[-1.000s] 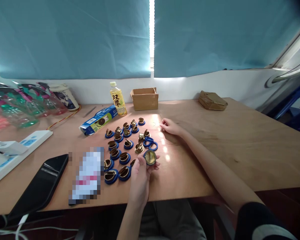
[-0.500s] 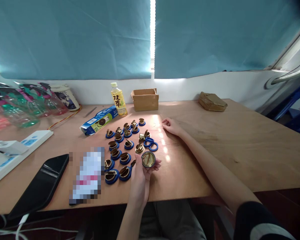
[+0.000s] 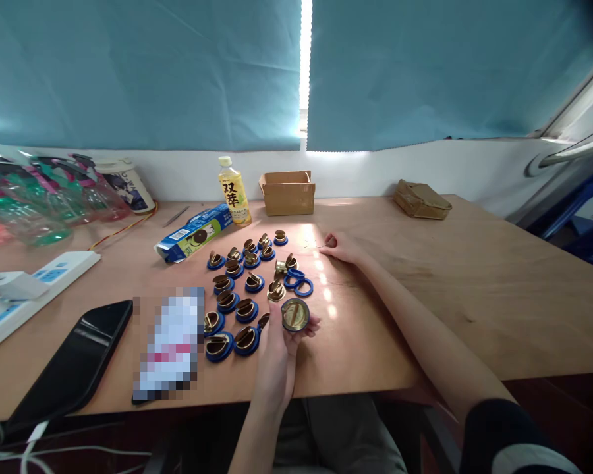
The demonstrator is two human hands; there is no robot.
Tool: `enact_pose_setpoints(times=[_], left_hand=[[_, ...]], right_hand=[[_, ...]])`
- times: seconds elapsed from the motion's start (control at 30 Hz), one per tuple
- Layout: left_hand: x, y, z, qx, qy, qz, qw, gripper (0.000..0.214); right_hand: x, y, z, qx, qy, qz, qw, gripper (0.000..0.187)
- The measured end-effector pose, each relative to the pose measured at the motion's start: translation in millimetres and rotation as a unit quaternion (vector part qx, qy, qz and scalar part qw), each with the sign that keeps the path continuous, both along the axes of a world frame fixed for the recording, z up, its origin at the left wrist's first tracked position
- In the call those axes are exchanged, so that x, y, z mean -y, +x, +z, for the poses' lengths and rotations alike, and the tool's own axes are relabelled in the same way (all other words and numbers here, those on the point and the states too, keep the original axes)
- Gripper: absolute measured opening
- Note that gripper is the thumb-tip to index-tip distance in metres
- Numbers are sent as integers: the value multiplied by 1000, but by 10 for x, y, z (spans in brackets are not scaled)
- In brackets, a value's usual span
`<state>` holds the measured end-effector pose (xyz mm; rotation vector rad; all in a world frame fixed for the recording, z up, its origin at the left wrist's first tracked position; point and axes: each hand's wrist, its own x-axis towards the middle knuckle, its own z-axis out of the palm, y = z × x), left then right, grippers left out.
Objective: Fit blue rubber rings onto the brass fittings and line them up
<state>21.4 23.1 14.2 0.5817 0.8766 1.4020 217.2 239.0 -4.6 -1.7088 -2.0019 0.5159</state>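
My left hand (image 3: 277,345) is closed around a round brass fitting (image 3: 295,315) with a dark rim and a bar across its middle, held just above the table's near part. Farther off, my right hand (image 3: 342,247) rests on the tabletop with thumb and forefinger pinched together. Whatever may be between those fingertips is too small to make out; thin wire-like bits (image 3: 310,246) lie just left of them. Beyond the left hand are loose blue rings (image 3: 303,287) and brass fittings without rings (image 3: 277,290). Several brass fittings seated in blue rings (image 3: 246,310) stand in rows to the left.
A blue snack box (image 3: 194,234), a yellow drink bottle (image 3: 234,192) and an open cardboard box (image 3: 288,195) stand behind the fittings. At left are a black phone (image 3: 74,359), a power strip (image 3: 54,283) and spray bottles (image 3: 39,204). A brown paper package (image 3: 422,199) lies back right.
My right hand's fingers have curled in and its fingertips have come together near the thin bits. My left hand keeps the brass fitting in almost the same place. The view has shifted slightly.
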Motion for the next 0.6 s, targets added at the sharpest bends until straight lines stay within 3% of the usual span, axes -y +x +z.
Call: enact_pose_setpoints(times=[0.6], left_hand=[[-3, 15, 28, -12, 0, 6, 1000, 53]], right_hand=[[97, -79, 71, 39, 5, 41, 998, 12]])
